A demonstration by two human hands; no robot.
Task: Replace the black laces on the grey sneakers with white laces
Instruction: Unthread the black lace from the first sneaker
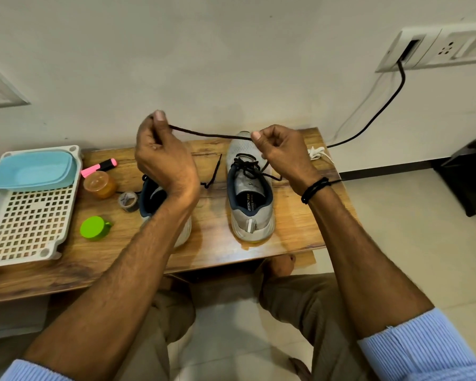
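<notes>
While stretched left to right, black lace: between hands
Left hand: pinches its left part
Right hand: pinches it over laced sneaker

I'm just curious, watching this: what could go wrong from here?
1. The black lace is pinched taut between the left hand and right hand, just above the right sneaker, which is still laced in black. A drooping end might tangle there.
2. The white laces lie at the far right edge of the table. A wide pull by the right hand could sweep them off.
</notes>
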